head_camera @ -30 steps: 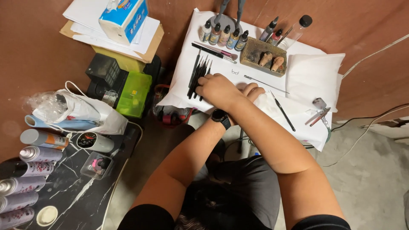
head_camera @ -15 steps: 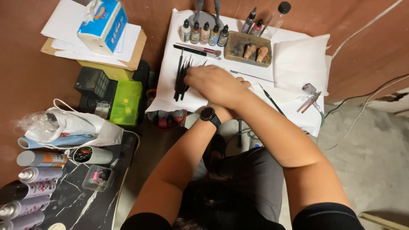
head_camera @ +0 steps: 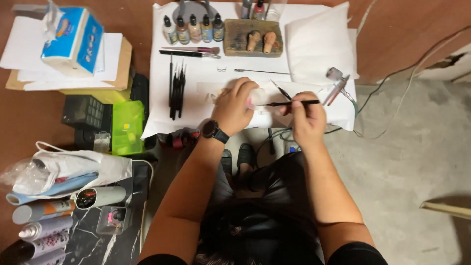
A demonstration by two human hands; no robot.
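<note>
A white-covered counter [head_camera: 196, 120] carries a row of black brushes [head_camera: 176, 88] just left of the left hand [head_camera: 234, 109], dropper bottles [head_camera: 194, 30] beyond it, and a white pillow [head_camera: 321, 44] beyond the right hand [head_camera: 306, 118].

A: Colours, quick?
B: White sheet [head_camera: 196, 81] on brown table [head_camera: 137, 19]. Black brushes [head_camera: 175, 88] on sheet's left part, black brush [head_camera: 289, 103] in right hand [head_camera: 306, 120].
A: Left of sheet?
B: Lime-green box [head_camera: 126, 126], black box [head_camera: 82, 112] beside it, blue-and-white tissue box [head_camera: 73, 41] further up.
A: Anything w/ pattern?
B: Black marble slab [head_camera: 93, 243], white veins, below green box. Black watch [head_camera: 212, 130] on left hand [head_camera: 234, 105].
</note>
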